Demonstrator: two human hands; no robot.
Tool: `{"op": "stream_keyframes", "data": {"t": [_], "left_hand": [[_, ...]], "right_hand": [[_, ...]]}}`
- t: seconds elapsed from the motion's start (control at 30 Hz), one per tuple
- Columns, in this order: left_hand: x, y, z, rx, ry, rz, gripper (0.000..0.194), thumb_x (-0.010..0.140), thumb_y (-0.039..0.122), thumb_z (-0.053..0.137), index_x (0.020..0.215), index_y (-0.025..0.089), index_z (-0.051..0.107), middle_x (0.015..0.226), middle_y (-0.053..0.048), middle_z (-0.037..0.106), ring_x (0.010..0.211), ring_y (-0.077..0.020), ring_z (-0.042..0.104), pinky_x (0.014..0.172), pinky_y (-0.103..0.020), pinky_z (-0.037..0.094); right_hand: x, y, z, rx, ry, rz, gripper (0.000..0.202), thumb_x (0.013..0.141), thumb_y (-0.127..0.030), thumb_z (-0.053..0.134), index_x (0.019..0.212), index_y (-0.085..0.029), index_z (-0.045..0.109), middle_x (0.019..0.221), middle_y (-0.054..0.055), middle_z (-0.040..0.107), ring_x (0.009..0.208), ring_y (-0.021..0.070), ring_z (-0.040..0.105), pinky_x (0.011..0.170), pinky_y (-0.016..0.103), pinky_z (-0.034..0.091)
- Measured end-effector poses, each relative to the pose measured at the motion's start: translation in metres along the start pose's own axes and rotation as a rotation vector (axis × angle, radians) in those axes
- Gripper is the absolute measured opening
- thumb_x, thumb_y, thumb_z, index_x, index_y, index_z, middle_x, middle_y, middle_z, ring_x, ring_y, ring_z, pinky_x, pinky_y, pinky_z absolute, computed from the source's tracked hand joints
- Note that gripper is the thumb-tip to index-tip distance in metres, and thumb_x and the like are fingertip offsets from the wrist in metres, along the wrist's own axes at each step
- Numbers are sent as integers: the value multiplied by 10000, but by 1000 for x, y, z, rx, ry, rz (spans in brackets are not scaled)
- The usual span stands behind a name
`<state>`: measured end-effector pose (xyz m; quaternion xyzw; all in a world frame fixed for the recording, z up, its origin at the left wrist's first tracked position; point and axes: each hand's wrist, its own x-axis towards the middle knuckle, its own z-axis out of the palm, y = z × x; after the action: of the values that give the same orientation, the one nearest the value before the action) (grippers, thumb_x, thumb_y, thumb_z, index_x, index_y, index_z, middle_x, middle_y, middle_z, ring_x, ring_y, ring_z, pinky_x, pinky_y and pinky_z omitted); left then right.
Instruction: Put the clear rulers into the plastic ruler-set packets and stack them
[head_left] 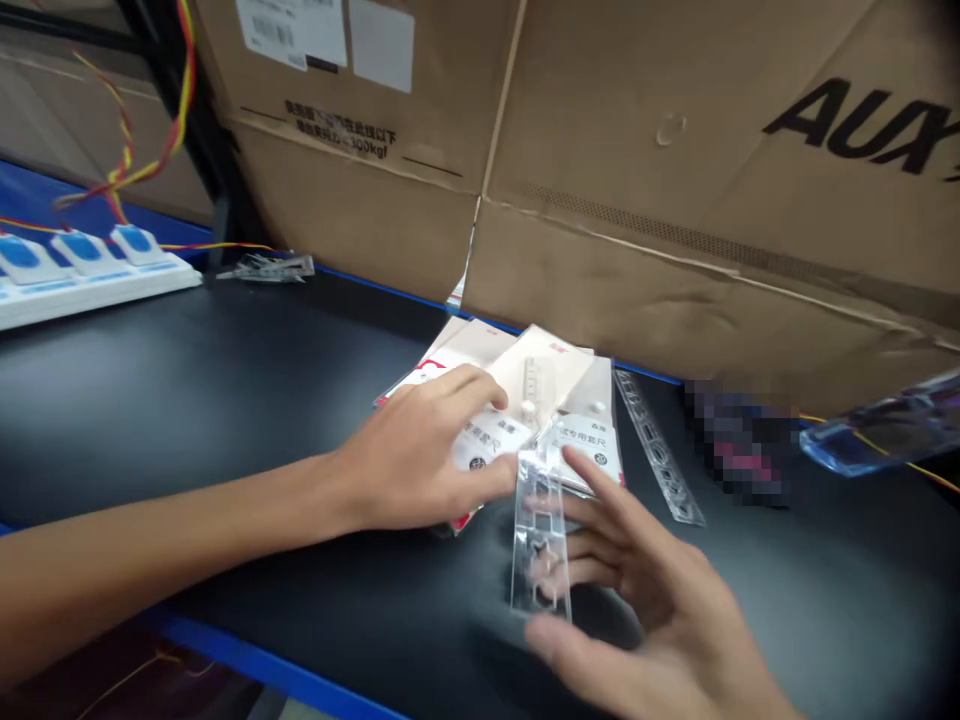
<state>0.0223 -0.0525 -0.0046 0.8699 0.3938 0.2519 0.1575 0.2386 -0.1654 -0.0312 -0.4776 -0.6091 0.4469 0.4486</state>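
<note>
My left hand (427,450) bends over a pile of clear plastic packets with white printed labels (585,445). Its fingers curl on the packet (487,435) under it, and the thumb tip meets the top end of a clear plastic stencil ruler (540,545). The ruler points down toward the table's front edge, its cut-out shapes visible. Behind it, seen through the plastic, are the spread fingers of my right hand (637,580). The right thumb is apart from them, just below the ruler's lower end. Motion blurs this hand slightly. A cream-coloured sleeve (551,365) lies on the pile.
Another clear stencil ruler (660,450) lies right of the pile, near a pixelated dark object (739,445) and a clear plastic item (877,425). More clear pieces (270,267) lie at the back left, beside a white power strip (97,285). Large cardboard boxes (600,150) stand behind.
</note>
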Motion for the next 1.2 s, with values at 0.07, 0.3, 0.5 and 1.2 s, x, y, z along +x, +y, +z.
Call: {"op": "stream_keyframes", "data": {"t": [0.07,0.3,0.5,1.2], "left_hand": [[-5,5,3,-64,-11,56,324,869,418,631,1125,219,629,1184,-40,688,1050,-244,669,919,-377,516],[-9,17,9,-221,-78,-46,321,826,430,683,1077,237,633,1085,-16,693,941,-223,656,807,-367,515],[-8,17,8,-276,-88,-81,295,842,415,658,1085,250,634,1115,-22,689,1005,-241,641,868,-386,508],[-10,19,6,-371,-116,-105,297,858,470,663,1069,261,646,1094,-25,697,1005,-233,656,886,-390,548]], "right_hand": [[3,0,-3,-90,76,-74,841,767,-186,867,1490,-389,487,975,2,760,703,146,724,663,257,643],[12,-11,-4,-441,76,-400,297,775,-326,880,961,-246,663,668,-40,648,536,113,600,507,214,539],[10,-12,-7,-493,-1,-480,401,873,-185,776,1251,-275,675,1004,52,689,698,138,670,619,245,592],[13,-9,-8,-654,-280,-409,529,922,-136,645,1420,-287,555,1338,95,632,1174,245,671,1018,348,573]]}}
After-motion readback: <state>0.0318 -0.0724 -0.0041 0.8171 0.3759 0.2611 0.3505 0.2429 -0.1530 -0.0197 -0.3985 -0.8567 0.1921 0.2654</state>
